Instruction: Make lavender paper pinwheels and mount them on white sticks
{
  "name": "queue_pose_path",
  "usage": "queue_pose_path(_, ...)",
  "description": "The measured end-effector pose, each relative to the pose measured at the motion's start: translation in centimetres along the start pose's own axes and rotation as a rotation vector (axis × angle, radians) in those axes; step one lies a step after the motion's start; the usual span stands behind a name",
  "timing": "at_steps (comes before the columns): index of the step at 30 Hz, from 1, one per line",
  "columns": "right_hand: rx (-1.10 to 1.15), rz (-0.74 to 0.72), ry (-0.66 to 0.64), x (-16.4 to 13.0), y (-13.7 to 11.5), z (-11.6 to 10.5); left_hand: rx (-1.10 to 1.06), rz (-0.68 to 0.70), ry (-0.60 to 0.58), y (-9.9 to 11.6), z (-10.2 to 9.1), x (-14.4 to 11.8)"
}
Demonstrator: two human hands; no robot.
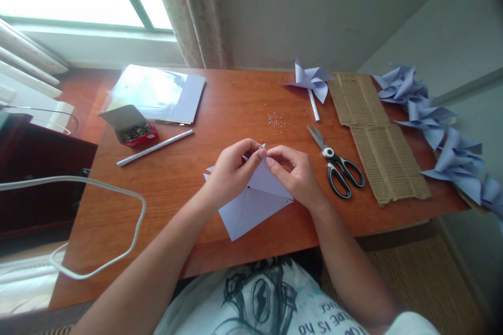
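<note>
Head view: nearest the body, a slit lavender paper square [251, 212] is rested on the wooden table [204, 251], one corner pointed toward the torso (no long axis is shown, the sheet being roughly square). Above its far part, the left hand [231, 170] and the right hand [296, 175] are held together, about equally near it. On each, thumb and forefinger are pressed into a pinch (what is pinched cannot be told). From these fingertips, most of the sheet is found below and toward the body. Past the right hand, black-handled scissors [340, 165] are laid; farther off, tiny bead-like bits [278, 119] are scattered, with a stick-mounted pinwheel [310, 79] beyond.
</note>
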State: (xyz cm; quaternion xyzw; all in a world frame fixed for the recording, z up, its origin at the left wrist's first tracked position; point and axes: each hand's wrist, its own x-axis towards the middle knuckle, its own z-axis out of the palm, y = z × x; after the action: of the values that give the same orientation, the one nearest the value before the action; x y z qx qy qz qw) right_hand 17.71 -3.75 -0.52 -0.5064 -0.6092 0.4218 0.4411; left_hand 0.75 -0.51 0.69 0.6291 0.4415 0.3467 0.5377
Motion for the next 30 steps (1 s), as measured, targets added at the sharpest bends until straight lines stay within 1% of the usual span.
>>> queue_pose_path(2,0.028,0.007,0.005,0.0,0.0,0.0,0.016,0.031,0.003,-0.1,0.1,0.0)
queue_pose_path(7,0.022,-0.040,0.009,0.0,-0.2,-0.1,0.027,0.060,0.038,-0.1,0.5,-0.2)
queue_pose_path(10,0.075,0.017,0.024,0.0,-0.1,-0.4,0.062,0.075,0.070,-0.1,0.3,-0.2)
queue_pose_path(12,0.118,0.065,0.080,0.1,0.2,-0.6,0.118,0.100,0.137,-0.3,-0.2,0.0)
queue_pose_path(14,0.193,0.090,0.169,0.2,0.6,-0.9,0.153,0.127,0.237,-0.4,-1.0,0.3)
queue_pose_path(17,0.378,0.124,0.284,0.5,1.1,-1.4,0.151,0.147,0.376,-0.8,-1.9,0.7)
queue_pose_path(19,0.488,0.157,0.325,0.6,1.2,-1.6,0.151,0.137,0.438,-1.2,-2.1,0.9)
queue_pose_path(20,0.525,0.172,0.338,0.6,1.1,-1.6,0.134,0.124,0.448,-1.3,-2.1,1.0)
queue_pose_path(24,0.598,0.192,0.374,0.7,0.4,-1.7,-0.078,0.018,0.413,-1.9,-1.7,1.4)
queue_pose_path(27,0.636,0.181,0.415,0.8,0.2,-1.9,-0.295,-0.086,0.392,-1.6,-1.7,1.4)
queue_pose_path(28,0.642,0.179,0.433,0.8,0.3,-1.9,-0.378,-0.129,0.355,-1.4,-1.7,1.3)
queue_pose_path(30,0.636,0.177,0.463,1.0,0.4,-1.9,-0.518,-0.201,0.240,-1.0,-1.8,1.1)
